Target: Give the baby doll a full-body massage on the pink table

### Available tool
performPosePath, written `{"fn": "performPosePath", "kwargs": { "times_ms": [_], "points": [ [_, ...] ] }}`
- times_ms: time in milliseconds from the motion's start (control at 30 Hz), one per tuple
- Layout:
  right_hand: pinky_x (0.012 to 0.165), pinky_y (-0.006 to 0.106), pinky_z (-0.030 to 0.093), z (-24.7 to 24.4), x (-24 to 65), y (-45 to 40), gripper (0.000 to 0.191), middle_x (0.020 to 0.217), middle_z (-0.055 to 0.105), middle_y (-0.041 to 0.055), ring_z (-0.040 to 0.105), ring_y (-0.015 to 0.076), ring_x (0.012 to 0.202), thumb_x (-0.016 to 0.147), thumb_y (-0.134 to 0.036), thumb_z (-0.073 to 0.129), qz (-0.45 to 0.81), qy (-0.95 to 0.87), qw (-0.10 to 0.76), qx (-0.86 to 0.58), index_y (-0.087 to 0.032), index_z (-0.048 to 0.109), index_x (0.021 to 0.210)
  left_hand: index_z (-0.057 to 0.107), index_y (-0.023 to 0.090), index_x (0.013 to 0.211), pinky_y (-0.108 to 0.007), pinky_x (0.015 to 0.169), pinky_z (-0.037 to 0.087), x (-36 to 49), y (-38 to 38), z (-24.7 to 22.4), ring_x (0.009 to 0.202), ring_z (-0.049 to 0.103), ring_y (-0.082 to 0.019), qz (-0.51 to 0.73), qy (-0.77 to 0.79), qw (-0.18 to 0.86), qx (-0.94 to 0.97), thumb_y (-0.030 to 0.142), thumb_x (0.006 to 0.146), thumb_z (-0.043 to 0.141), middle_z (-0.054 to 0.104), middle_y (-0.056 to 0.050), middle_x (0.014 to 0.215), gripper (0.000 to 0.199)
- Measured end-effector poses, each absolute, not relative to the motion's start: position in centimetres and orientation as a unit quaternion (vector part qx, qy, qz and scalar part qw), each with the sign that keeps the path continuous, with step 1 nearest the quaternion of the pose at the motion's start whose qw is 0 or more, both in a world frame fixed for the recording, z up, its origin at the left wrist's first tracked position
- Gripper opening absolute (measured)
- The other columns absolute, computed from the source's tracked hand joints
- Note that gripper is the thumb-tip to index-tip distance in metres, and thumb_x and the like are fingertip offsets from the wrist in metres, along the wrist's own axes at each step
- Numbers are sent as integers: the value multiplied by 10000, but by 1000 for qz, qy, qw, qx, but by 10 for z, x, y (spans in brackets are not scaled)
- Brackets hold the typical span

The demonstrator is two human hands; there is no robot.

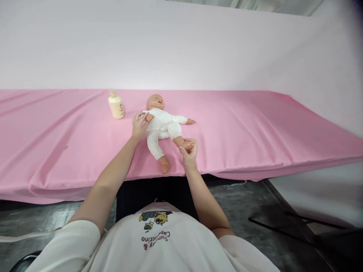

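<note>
A baby doll (161,122) with a white cloth body lies on its back on the pink cloth, its head toward the wall. My left hand (138,126) is closed round the doll's arm near its small hand, beside the chest. My right hand (190,153) grips the doll's foot on the right side, and that leg is bent and raised a little. The doll's other leg points toward the table's front edge, and its other arm stretches out to the right.
A cream pump bottle (116,105) stands to the left of the doll. The pink cloth (241,128) covers a long table with a white wall behind it. Dark metal bars (278,229) are near the floor at the right.
</note>
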State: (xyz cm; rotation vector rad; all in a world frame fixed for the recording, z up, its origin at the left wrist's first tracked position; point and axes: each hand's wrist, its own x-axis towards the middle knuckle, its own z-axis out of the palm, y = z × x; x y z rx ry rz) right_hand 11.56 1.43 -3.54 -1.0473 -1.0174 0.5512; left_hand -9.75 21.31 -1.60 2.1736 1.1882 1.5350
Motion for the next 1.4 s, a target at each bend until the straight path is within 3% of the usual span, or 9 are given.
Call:
{"fn": "performPosePath", "kwargs": {
  "times_ms": [200, 400, 600, 733, 933, 1033, 1233, 1400],
  "points": [
    [778, 344, 517, -44, 120, 17, 435, 911, 564, 30, 588, 184, 837, 787, -558, 691, 105, -452, 766, -444, -195, 589, 1005, 662, 238, 1178, -460, 1130, 424, -109, 229, -19, 1222, 567, -263, 625, 408, 191, 637, 383, 911, 670, 628, -98, 1205, 304],
    [770, 350, 515, -50, 123, 19, 435, 906, 555, 27, 589, 183, 827, 800, -572, 669, 92, -449, 773, -439, -196, 581, 1000, 612, 228, 1202, -436, 1034, 482, -115, 238, -23, 1221, 583, -262, 668, 427, 265, 550, 454, 931, 633, 611, -113, 1240, 353],
    [778, 336, 527, -46, 119, 20, 408, 1011, 533, 30, 576, 158, 836, 821, -468, 715, 169, -455, 745, -457, -231, 528, 1096, 634, 216, 1138, -454, 1077, 463, -108, 227, -19, 1196, 585, -265, 637, 408, 185, 627, 359, 902, 672, 626, -106, 1198, 279],
    [828, 331, 537, -42, 118, 22, 412, 1018, 533, 23, 577, 151, 870, 836, -448, 716, 204, -454, 726, -474, -241, 505, 1122, 658, 221, 1199, -456, 1138, 414, -100, 218, -17, 1218, 575, -262, 591, 387, 129, 696, 297, 885, 675, 620, -103, 1231, 323],
    [694, 256, 496, -43, 119, 28, 401, 991, 547, -12, 532, 106, 763, 823, -387, 733, 294, -466, 683, -479, -269, 496, 1124, 691, 233, 1220, -462, 1120, 412, -93, 208, -18, 1220, 555, -261, 535, 374, 69, 754, 262, 907, 642, 615, -108, 1270, 318],
    [702, 240, 484, -46, 119, 30, 383, 1036, 565, -12, 554, 107, 826, 826, -356, 736, 312, -480, 669, -475, -272, 514, 1126, 707, 242, 1201, -466, 1107, 417, -90, 205, -19, 1211, 548, -263, 518, 364, 41, 773, 264, 911, 647, 623, -103, 1268, 296],
    [809, 263, 514, -44, 118, 30, 405, 1057, 594, 3, 594, 138, 964, 810, -407, 768, 323, -481, 656, -483, -261, 535, 1107, 722, 242, 1187, -476, 1089, 412, -85, 203, -20, 1191, 551, -266, 477, 353, 4, 805, 229, 922, 610, 635, -106, 1260, 287],
    [771, 261, 494, -43, 117, 31, 390, 993, 581, -7, 569, 129, 888, 813, -423, 773, 326, -486, 649, -486, -254, 540, 1077, 725, 249, 1191, -477, 1074, 419, -84, 203, -20, 1176, 557, -267, 467, 352, -5, 811, 224, 924, 598, 640, -104, 1252, 296]
  ]
}}
